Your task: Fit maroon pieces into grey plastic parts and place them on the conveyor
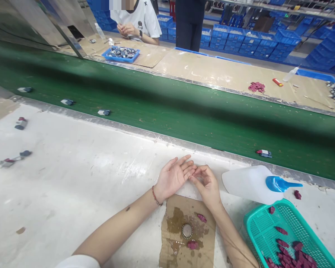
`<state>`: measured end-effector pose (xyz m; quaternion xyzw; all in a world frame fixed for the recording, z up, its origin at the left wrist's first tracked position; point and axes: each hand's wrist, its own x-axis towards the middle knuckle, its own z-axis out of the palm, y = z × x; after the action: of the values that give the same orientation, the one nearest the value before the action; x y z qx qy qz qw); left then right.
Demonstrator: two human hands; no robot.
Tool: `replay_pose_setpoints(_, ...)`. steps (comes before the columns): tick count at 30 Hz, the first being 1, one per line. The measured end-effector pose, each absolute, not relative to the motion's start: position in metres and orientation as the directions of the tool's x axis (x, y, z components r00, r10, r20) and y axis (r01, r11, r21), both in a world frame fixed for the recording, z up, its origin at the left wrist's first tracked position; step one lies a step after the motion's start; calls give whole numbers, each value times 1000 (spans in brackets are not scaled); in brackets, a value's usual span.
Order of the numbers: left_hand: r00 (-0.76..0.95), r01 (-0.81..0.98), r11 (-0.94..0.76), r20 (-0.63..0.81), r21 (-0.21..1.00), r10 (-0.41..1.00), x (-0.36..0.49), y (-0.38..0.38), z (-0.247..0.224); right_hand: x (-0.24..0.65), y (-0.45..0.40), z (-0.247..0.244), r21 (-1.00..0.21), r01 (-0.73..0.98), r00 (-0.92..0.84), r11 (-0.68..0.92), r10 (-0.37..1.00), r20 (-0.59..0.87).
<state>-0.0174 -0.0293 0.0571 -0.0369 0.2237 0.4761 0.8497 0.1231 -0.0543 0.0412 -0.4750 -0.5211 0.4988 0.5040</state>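
Observation:
My left hand [174, 176] is turned palm up with its fingers stretched out, and no object lies on the palm. The thumb and forefinger of my right hand [208, 184] are pinched together at the left fingertips; whatever is between them is hidden. Below both hands lies a stained piece of cardboard [208, 255] carrying a round bottle cap [187, 230] and two small maroon pieces, one [201, 217] above the cap and another [192, 244] below it. Beside my right hand, a white squeeze bottle [244, 183] with a blue nozzle lies on its side.
A green basket [249, 227] of maroon pieces stands at the right. Beyond the white table runs a green conveyor belt [162, 106] with several small grey-and-white parts. Across it, a person in a white shirt [147, 18] sits by a blue tray [107, 56] of parts.

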Motion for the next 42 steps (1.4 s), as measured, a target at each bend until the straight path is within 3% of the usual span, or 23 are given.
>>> replay_pose_setpoints(42, 412, -845, 512, -422, 155, 807, -14, -30, 58, 122, -57, 46, -983, 132, 1, 126, 992, 127)
